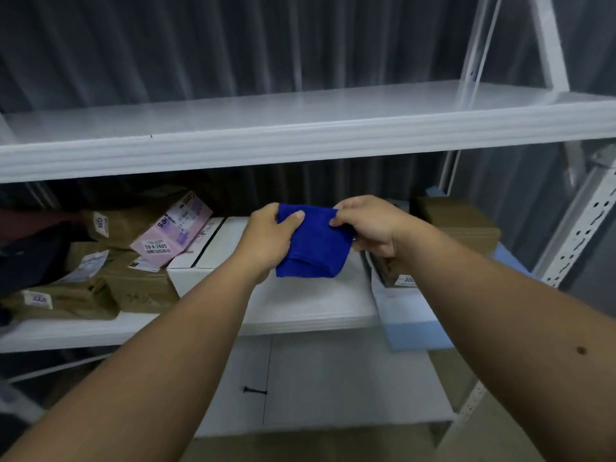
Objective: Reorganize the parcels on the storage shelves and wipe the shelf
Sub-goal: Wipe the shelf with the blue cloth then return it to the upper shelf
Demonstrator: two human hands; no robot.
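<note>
The blue cloth (311, 243) is hanging folded in front of the middle shelf (300, 315), both hands pinching its top corners: left hand (270, 240) at the left, right hand (370, 225) at the right. Parcels (133, 258) are lying piled at the shelf's left.

Wide bare run along the white metal upper shelf (300, 108), unobstructed from left end to the slanted white brace (480, 45) at right. Below, on the white middle shelf (310, 308), left half blocked by stacked brown paper-wrapped parcels (133, 281), a pink labelled box (171, 231) leaning on top, and a dark bundle (30, 258) at far left. Just right of those, a white cardboard box (206, 255). Open strip of shelf front between that box and the pale blue flat box (406, 315). Brown cardboard boxes (460, 225) filling the right rear corner. Perforated white upright post (576, 235) closing the right side.
</note>
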